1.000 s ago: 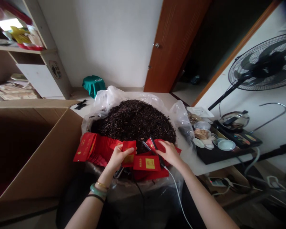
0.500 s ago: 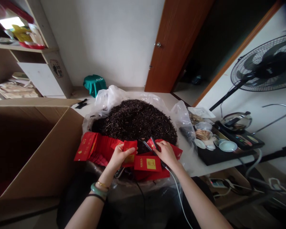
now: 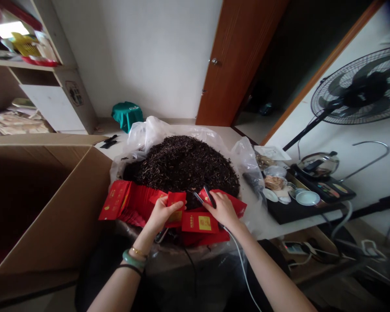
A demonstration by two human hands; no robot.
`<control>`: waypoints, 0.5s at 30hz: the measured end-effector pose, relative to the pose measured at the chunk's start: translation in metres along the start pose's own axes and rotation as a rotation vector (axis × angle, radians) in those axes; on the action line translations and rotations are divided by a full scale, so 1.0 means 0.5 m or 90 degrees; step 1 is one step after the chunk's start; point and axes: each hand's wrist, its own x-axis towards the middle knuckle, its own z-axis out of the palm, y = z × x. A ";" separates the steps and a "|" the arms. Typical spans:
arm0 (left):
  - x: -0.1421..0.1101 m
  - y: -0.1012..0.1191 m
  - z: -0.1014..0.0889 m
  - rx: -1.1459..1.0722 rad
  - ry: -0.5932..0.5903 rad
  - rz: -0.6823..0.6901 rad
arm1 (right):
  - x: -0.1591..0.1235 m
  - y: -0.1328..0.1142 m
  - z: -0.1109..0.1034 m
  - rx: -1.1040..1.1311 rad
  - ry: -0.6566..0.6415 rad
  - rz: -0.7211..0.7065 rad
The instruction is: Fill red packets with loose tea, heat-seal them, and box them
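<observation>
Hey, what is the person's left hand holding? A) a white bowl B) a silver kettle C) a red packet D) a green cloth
C. The left hand is wrapped around a red packet, with the thumb lying across its front.

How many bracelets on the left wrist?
3: a thin gold bracelet nearest the left hand, a pale green stone bangle, and a thin black band nearest the elbow.
</observation>
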 end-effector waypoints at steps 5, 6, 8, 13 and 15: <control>0.000 -0.004 0.000 0.004 -0.001 0.002 | 0.003 -0.039 -0.009 -0.069 -0.038 0.037; 0.000 -0.004 0.000 0.004 0.000 0.002 | 0.006 -0.043 -0.012 -0.069 -0.050 0.033; 0.000 -0.004 0.000 0.007 -0.001 0.001 | 0.015 -0.047 -0.018 -0.070 -0.072 0.025; -0.002 -0.001 0.001 0.009 -0.006 0.007 | 0.029 -0.049 -0.028 -0.084 -0.097 0.034; -0.003 0.000 0.002 0.012 -0.006 0.008 | 0.030 -0.053 -0.027 -0.086 -0.097 0.033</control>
